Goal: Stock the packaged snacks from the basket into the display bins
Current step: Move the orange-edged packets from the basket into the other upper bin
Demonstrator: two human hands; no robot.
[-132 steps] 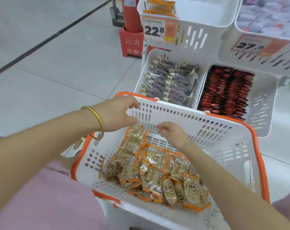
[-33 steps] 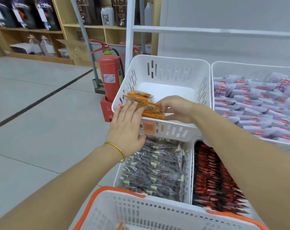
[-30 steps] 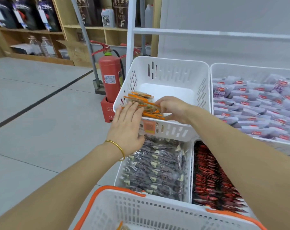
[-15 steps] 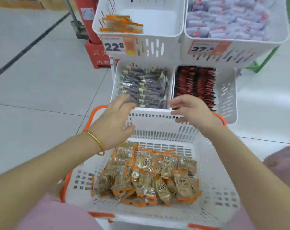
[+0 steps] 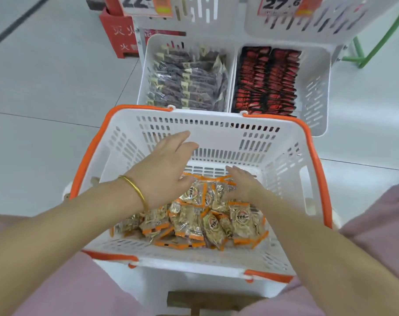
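White perforated plastic basket with orange rim (image 5: 228, 137), seen from the head camera. Its floor holds a loose heap of clear snack packets with orange edges (image 5: 194, 222).

The left hand (image 5: 162, 172), wearing a thin gold bangle (image 5: 134, 188), hovers above the heap with straight, slightly spread fingers (image 5: 178, 139) and grips nothing. The right hand (image 5: 242, 185) lies lower, its extended fingers (image 5: 234, 171) resting on the topmost packets without curling round any.

Beyond the fingertips, past the basket's far wall, stand two white slotted display bins. The left bin (image 5: 143, 87) is filled with dark purple-brown packets (image 5: 189, 83), the right bin (image 5: 314, 87) with red-and-black packets (image 5: 267, 80). Above them, two upper bins carry price labels 22.8 (image 5: 146, 3) and 27.6 (image 5: 283, 5); their contents are out of view.
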